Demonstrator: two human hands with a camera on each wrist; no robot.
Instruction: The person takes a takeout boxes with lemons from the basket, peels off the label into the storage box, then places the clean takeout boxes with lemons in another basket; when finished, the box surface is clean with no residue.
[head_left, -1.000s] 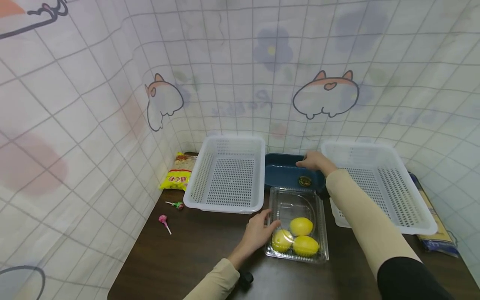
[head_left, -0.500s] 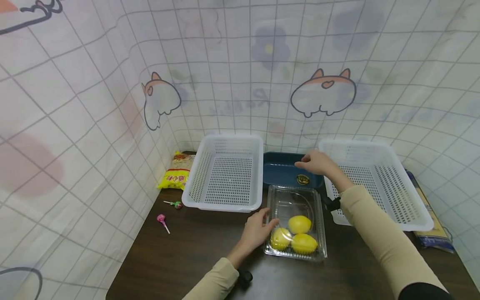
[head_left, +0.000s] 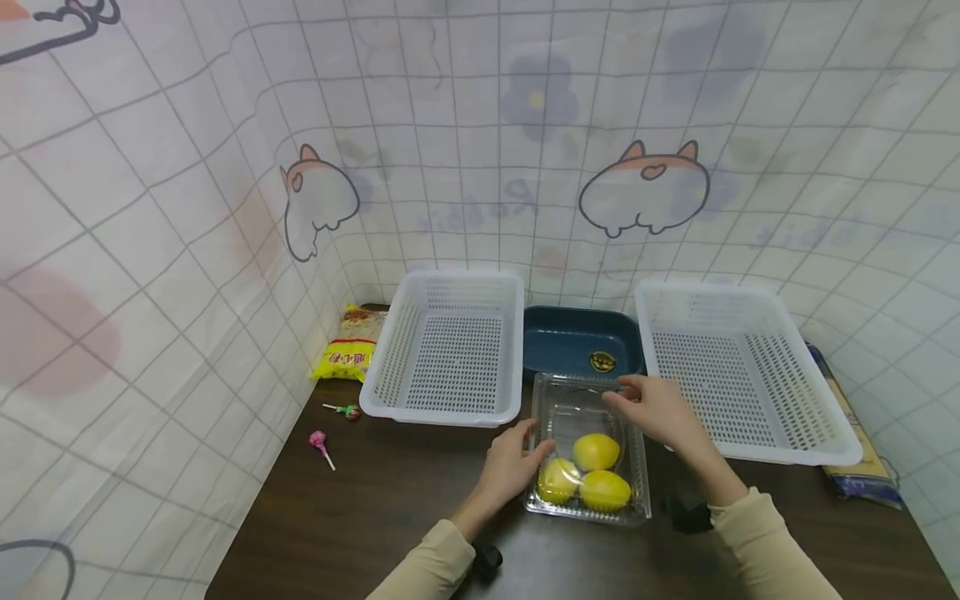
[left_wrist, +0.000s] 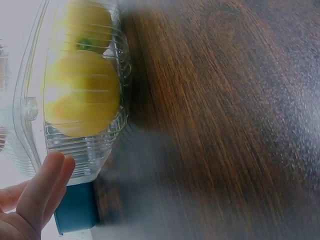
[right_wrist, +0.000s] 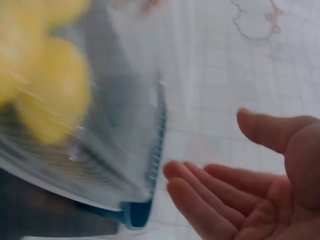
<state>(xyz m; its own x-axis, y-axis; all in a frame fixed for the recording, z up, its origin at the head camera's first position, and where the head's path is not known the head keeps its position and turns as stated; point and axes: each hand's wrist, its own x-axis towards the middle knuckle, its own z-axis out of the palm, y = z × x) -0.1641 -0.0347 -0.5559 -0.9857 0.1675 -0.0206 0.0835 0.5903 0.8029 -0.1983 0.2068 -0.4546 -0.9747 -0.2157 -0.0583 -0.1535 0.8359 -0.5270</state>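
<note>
A clear plastic clamshell box (head_left: 630, 467) lies on the dark wooden table (head_left: 390, 508) and holds three yellow fruits (head_left: 596, 452). My left hand (head_left: 513, 460) rests against the box's left side with relaxed fingers (left_wrist: 47, 182); the fruit (left_wrist: 82, 95) shows through the ribbed wall there. My right hand (head_left: 654, 408) hovers over the far right part of the box, fingers (right_wrist: 200, 187) spread and empty. The box (right_wrist: 100, 150) is blurred in the right wrist view.
Two empty white perforated baskets (head_left: 450, 346) (head_left: 738, 371) flank a dark blue tray (head_left: 581, 343) behind the box. A yellow snack packet (head_left: 352, 354) and two lollipops (head_left: 322, 442) lie at the left. A blue package (head_left: 847, 475) lies under the right basket.
My right hand has drawn back from the blue tray toward me and now hangs over the clamshell box. The left hand has stayed at the box's left side.
</note>
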